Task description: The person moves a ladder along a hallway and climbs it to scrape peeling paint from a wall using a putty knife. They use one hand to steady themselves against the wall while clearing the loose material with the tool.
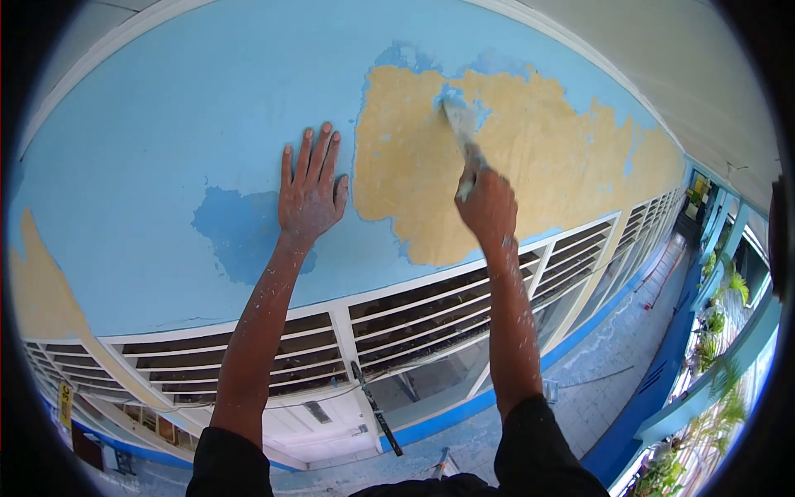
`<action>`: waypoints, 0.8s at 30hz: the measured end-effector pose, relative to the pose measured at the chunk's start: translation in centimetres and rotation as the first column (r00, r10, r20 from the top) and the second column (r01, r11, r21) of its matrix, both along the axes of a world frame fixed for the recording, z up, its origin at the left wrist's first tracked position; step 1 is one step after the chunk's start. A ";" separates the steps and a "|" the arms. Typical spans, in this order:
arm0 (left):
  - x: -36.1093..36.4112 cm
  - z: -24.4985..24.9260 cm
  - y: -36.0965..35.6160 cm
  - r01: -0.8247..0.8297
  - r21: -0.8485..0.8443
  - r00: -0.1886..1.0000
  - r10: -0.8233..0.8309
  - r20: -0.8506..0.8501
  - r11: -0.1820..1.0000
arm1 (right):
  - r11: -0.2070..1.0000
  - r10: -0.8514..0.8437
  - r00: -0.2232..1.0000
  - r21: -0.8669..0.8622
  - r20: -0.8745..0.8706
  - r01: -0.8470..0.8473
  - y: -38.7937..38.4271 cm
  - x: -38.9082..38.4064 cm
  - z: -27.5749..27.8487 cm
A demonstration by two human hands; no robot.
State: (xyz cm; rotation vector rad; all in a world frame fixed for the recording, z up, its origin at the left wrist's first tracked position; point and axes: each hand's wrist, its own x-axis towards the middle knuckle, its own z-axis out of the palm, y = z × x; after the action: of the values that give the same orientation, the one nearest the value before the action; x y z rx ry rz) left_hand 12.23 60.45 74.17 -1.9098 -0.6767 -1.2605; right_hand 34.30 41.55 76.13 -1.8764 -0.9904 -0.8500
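My right hand [487, 205] is closed around the handle of a scraper [461, 122], a flat-bladed wall tool. Its blade tip meets the wall at a small patch of blue paint inside a large bare yellow area [397, 149]. Light blue paint [207, 91] covers the wall around that area, with ragged edges where the two meet. My left hand [311, 192] lies flat on the blue paint, fingers stretched upward, just left of the yellow area. A darker blue patch [236, 232] shows beside its wrist. Pale flecks dot both forearms.
Below the painted wall runs a row of louvred windows [422, 319] with white frames. A long dark bar [377, 410] hangs in front of them. Far below lies the floor [596, 406], strewn with pale flakes. A blue railing [712, 377] with plants stands at the right.
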 end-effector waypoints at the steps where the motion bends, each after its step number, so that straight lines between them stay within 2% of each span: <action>1: 0.0 -0.1 0.0 0.004 0.011 1.000 -0.004 0.000 1.000 | 0.999 0.009 1.000 0.031 0.030 -0.010 0.3 0.8 1.2; 4: -0.1 -0.1 0.0 0.008 0.027 1.000 -0.008 0.000 1.000 | 0.990 0.061 0.998 0.128 0.024 -0.064 0.0 0.9 3.3; 8: 0.0 -0.1 0.0 0.012 0.020 1.000 -0.012 0.002 1.000 | 0.997 -0.031 0.999 -0.077 -0.018 0.029 -0.8 -0.8 -1.3; 10: 0.0 0.1 0.1 0.007 0.023 1.000 -0.007 0.005 1.000 | 0.999 0.029 0.999 -0.038 -0.036 -0.030 -0.6 -0.8 -1.8; 15: 0.0 -0.1 0.3 -0.078 0.060 0.997 0.079 -0.011 0.995 | 0.996 0.055 0.998 0.075 -0.023 -0.054 0.5 1.1 2.3; 17: 0.0 0.1 0.2 -0.064 0.060 0.998 0.066 -0.021 0.996 | 0.998 0.041 0.996 0.045 -0.074 -0.038 0.2 0.7 1.9; 20: -0.3 0.0 0.0 0.000 0.057 1.000 0.002 -0.030 0.998 | 0.999 0.043 0.997 -0.028 -0.057 -0.045 -0.8 -0.4 -1.5; 21: -0.2 0.3 -0.1 0.027 0.059 0.999 -0.025 -0.030 0.998 | 0.996 0.083 0.994 -0.011 -0.068 -0.084 -1.2 -0.7 -1.4; 24: 0.0 2.0 -0.9 0.008 0.084 0.993 0.002 -0.118 0.996 | 0.998 0.054 0.994 -0.006 -0.097 -0.055 -1.1 0.8 0.5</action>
State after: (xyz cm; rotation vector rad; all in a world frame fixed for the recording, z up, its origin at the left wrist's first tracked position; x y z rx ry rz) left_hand 12.19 59.54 76.13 -1.8999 -0.5515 -1.1491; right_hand 35.11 40.49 76.67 -1.8707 -0.9820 -0.7169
